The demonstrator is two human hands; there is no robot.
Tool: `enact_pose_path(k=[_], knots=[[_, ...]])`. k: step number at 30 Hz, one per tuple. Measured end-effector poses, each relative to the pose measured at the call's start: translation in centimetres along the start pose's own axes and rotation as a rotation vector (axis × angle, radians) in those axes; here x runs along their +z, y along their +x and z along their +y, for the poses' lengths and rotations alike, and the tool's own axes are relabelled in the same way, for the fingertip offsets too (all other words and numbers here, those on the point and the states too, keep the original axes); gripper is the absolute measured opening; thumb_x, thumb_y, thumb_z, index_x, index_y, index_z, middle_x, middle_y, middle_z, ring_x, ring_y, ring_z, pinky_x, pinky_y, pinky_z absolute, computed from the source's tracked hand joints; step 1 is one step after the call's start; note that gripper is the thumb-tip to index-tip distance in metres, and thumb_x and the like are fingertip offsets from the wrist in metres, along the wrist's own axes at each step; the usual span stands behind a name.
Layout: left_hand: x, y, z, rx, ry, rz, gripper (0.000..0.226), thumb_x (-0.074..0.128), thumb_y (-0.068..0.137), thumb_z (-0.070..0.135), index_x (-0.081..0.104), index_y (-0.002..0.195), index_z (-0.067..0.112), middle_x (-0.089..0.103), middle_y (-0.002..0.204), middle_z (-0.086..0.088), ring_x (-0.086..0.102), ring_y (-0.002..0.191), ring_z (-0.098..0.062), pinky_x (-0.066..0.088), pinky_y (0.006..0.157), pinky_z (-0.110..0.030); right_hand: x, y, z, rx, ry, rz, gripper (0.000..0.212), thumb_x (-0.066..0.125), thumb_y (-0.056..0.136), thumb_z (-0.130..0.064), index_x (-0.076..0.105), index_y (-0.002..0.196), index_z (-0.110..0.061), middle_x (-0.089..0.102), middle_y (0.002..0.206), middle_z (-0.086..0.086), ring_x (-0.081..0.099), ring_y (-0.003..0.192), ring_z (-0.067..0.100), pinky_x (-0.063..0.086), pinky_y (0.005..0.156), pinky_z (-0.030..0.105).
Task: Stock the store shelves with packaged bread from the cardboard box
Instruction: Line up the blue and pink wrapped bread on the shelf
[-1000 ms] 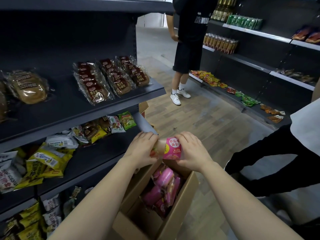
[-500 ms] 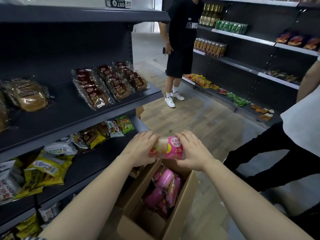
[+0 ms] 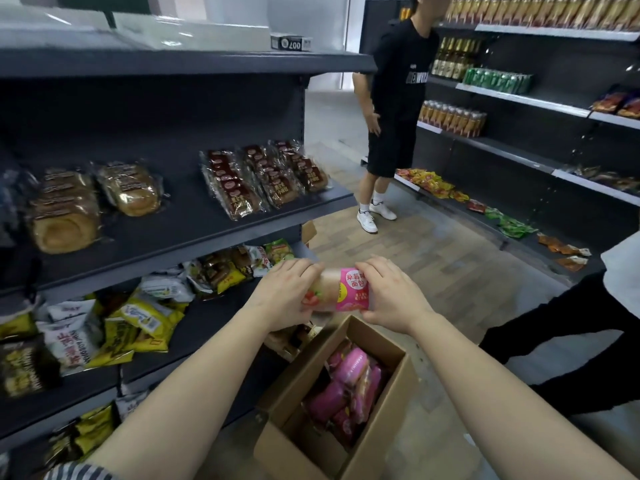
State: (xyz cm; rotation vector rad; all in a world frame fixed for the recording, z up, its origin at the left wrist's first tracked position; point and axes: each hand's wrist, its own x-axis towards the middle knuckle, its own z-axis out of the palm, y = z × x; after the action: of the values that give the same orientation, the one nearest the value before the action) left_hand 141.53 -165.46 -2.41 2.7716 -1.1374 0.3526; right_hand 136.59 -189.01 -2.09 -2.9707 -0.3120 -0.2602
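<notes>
bread pack [image 3: 346, 289]: pink printed wrapper with a clear part showing a pale bun; held level in the air between both hands, at 12 o'clock from the cardboard box and apart from it.
left hand [image 3: 284, 296]: grips the clear end of the bread pack at its 9 o'clock side, fingers curled over the top edge; thumb hidden.
right hand [image 3: 391, 296]: grips the pink end at the 3 o'clock side, fingers curled over the top; thumb hidden.
cardboard box [image 3: 298, 452]: open, flaps up, at 6 o'clock in the view, just beside the foot of the shelving.
pink packs [image 3: 346, 386]: several more lie jumbled inside the box, against its 3 o'clock wall.
middle shelf [image 3: 194, 233]: dark, at 10 o'clock from the hands.
dark-wrapped loaves [image 3: 266, 178]: three long packs side by side near the shelf's 3 o'clock end.
golden loaves [image 3: 93, 199]: clear bags, well apart from the dark ones, toward 9 o'clock.
lower shelf [image 3: 214, 317]: at 9 o'clock from the hands.
yellow snack bags [image 3: 145, 320]: piled loosely on the lower shelf with white bags.
person in black [image 3: 394, 98]: stands in the aisle at 12 o'clock.
second person [image 3: 571, 341]: dark trousers and a white top at 3 o'clock, close to the right forearm.
far shelves [image 3: 519, 95]: bottles and green cans at 1 o'clock.
</notes>
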Motion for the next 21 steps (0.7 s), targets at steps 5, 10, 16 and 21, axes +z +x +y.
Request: enact_pose_path(k=[5,10,16,21], knots=[[-1.7,-3.0,-0.6,-0.071,0.053,0.023,0.084,0.07,0.077,0.052,0.035,0.146,0.021,0.044,0.143,0.0,0.041,0.132,-0.02,0.03,0.112,-0.034,-0.4,0.3,-2.3,-0.094,0.014,0.029,0.086,0.077,0.066,-0.04,0.042,0.141,-0.014,0.044,0.142,0.006,0.033,0.139,0.024,0.023,0.116,0.033],[-3.3,-7.1,-0.2,-0.152,0.086,0.01,0.084,0.067,0.078,0.045,0.031,0.149,0.021,0.043,0.145,0.0,0.039,0.134,-0.019,0.027,0.114,-0.032,-0.7,-0.4,-5.2,-0.166,0.035,-0.006,0.091,0.075,0.068,-0.041,0.036,0.145,-0.016,0.039,0.146,0.005,0.028,0.142,0.024,0.024,0.118,0.035],[-4.8,-13.3,0.7,-0.27,0.101,0.015,0.082,0.069,0.078,0.038,0.033,0.148,0.015,0.047,0.142,-0.005,0.041,0.131,-0.023,0.028,0.114,-0.035,-0.2,-2.0,-9.9,-0.254,0.056,-0.033,0.094,0.077,0.07,-0.041,0.03,0.148,-0.019,0.035,0.15,0.003,0.026,0.143,0.021,0.022,0.118,0.035],[-5.6,-19.4,1.2,-0.368,0.128,0.003,0.077,0.066,0.08,0.036,0.036,0.147,0.013,0.047,0.142,-0.007,0.04,0.133,-0.025,0.025,0.114,-0.036,0.7,-3.9,-14.4,-0.345,0.079,-0.072,0.094,0.076,0.073,-0.044,0.028,0.149,-0.019,0.034,0.152,0.003,0.024,0.144,0.021,0.02,0.119,0.036]])
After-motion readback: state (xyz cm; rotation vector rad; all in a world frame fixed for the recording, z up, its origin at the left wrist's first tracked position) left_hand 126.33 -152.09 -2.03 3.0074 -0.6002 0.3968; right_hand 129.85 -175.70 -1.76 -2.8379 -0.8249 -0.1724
